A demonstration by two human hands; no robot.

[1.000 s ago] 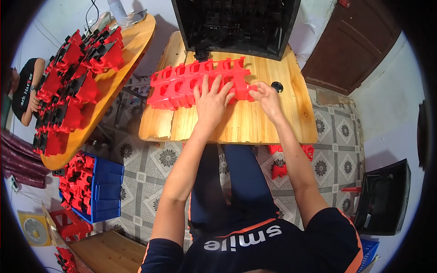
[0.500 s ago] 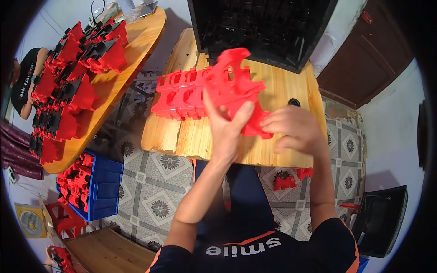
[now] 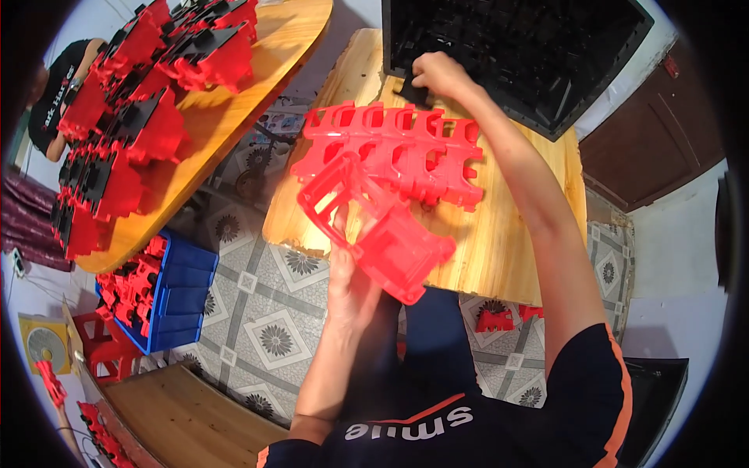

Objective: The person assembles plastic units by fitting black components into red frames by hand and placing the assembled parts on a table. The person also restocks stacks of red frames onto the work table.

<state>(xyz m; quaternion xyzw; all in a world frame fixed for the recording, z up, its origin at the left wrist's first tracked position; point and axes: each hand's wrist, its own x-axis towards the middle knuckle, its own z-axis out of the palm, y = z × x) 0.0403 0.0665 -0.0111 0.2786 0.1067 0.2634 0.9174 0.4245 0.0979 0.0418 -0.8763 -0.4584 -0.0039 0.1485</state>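
My left hand (image 3: 347, 277) is closed around a red plastic housing (image 3: 402, 253), tilted above the near edge of the table, its open frame end up and left. My right hand (image 3: 439, 74) reaches to the far side, fingers curled on a small black plastic part (image 3: 413, 93) beside the black crate. Part of that piece is hidden by the fingers. Between my hands, rows of similar red housings (image 3: 398, 156) stand close together on the wooden table (image 3: 515, 257).
The black crate (image 3: 538, 125) with black parts stands tilted at the back. To the left, a second table (image 3: 289, 35) carries several red housings with black parts (image 3: 148, 125). Below it is a blue bin (image 3: 183, 304) of red pieces. A person (image 3: 58, 101) sits beyond. Red pieces (image 3: 495, 318) lie on the floor.
My right hand has left the red housing and moved to the black part by the crate. My left hand has drawn the housing nearer and turned it. The whole view has shifted.
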